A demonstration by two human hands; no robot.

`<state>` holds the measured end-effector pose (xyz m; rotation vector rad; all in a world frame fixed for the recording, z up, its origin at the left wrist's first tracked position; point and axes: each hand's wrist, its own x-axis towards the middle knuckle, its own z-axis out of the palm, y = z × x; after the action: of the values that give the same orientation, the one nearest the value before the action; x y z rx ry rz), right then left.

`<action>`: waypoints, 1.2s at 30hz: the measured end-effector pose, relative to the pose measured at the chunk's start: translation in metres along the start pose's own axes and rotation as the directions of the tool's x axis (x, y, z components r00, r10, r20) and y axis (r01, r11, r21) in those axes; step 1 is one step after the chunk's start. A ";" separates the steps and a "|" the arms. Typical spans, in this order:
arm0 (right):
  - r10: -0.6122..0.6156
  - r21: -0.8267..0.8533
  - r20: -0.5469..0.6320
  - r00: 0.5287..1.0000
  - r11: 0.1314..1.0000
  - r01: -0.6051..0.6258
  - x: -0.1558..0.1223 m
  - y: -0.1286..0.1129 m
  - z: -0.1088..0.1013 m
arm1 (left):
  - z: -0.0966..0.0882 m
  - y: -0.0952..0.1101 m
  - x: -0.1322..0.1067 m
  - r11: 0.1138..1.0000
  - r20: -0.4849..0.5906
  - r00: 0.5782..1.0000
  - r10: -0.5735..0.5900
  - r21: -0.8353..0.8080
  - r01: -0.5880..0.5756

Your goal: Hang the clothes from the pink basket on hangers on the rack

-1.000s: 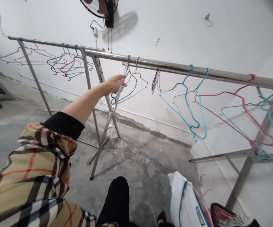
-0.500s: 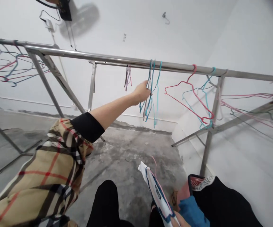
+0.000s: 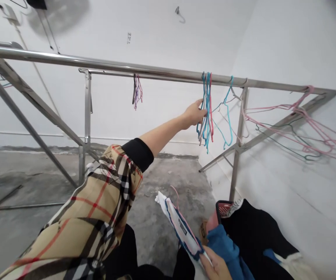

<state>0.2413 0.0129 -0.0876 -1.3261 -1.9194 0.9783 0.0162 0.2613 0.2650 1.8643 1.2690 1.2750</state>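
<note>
Clenched on a white garment (image 3: 182, 229) with blue trim, our right grip (image 3: 214, 264) sits low in the head view, a pink hanger (image 3: 173, 192) poking from the garment's top. Our left grip (image 3: 195, 113), reaching out from a plaid sleeve (image 3: 92, 210), touches a tight bunch of blue and pink wire hangers (image 3: 206, 112) on a steel rail (image 3: 156, 68); whether it is closed we cannot tell. Rightward, a blue hanger (image 3: 228, 116) and pink hangers (image 3: 313, 124) hang spread; leftward, a small dark bunch (image 3: 137, 91) hangs gathered.
</note>
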 end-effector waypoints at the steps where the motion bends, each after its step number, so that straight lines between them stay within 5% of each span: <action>1: 0.015 0.066 0.016 1.000 0.998 -0.016 0.001 -0.009 -0.004 | -0.003 -0.003 -0.004 1.000 0.002 1.000 0.004 -0.016 -0.004; 4: 0.029 0.129 0.013 0.999 0.991 -0.031 0.007 -0.034 -0.015 | -0.017 -0.021 -0.030 0.999 -0.076 0.996 0.037 0.009 -0.036; 7: -0.004 0.090 0.014 1.000 0.996 0.002 0.018 -0.049 -0.026 | -0.032 -0.052 -0.081 0.987 -0.095 0.991 0.093 0.139 -0.079; 10: -0.054 0.079 0.026 0.998 0.996 0.052 0.032 -0.057 -0.036 | -0.046 -0.083 -0.149 0.963 0.146 0.988 0.054 0.255 -0.090; 13: -0.109 0.052 0.078 0.991 0.993 0.105 0.047 -0.066 -0.043 | -0.065 -0.106 -0.211 0.971 0.344 0.938 -0.035 0.236 -0.050; 19: -0.213 0.119 0.105 0.971 0.972 0.201 0.070 -0.093 -0.046 | -0.096 -0.143 -0.283 0.904 0.157 0.986 0.053 0.412 -0.114; 24: -0.263 0.031 0.070 0.962 0.965 0.262 0.097 -0.109 -0.040 | -0.087 -0.157 -0.328 0.857 -0.068 0.998 -0.018 0.512 0.050; 26: -0.297 -0.078 -0.064 0.953 0.953 0.292 0.106 -0.110 -0.029 | -0.083 -0.158 -0.344 0.870 -0.187 0.982 0.003 0.485 0.090; 27: -0.335 -0.146 -0.184 0.924 0.939 0.312 0.109 -0.110 -0.022 | -0.081 -0.158 -0.352 0.873 -0.243 0.970 0.019 0.477 0.103; 29: -0.431 -0.287 -0.440 0.788 0.899 0.332 0.110 -0.110 -0.001 | -0.078 -0.157 -0.363 0.865 -0.327 0.944 0.041 0.485 0.131; 31: -0.496 -0.390 -0.580 0.646 0.866 0.314 0.106 -0.111 0.024 | -0.075 -0.156 -0.371 0.849 -0.379 0.924 0.054 0.504 0.157; 32: -0.503 -0.415 -0.607 0.616 0.861 0.294 0.104 -0.111 0.038 | -0.073 -0.155 -0.374 0.843 -0.391 0.919 0.058 0.512 0.165; 36: -0.391 -0.421 -0.640 0.661 0.899 0.123 0.108 -0.101 0.076 | -0.064 -0.150 -0.379 0.840 -0.395 0.914 0.092 0.524 0.142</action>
<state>0.0952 0.0744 -0.0378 -1.2925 -1.6027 -0.0757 -0.1423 -0.0274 0.0165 1.9927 2.0554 1.4435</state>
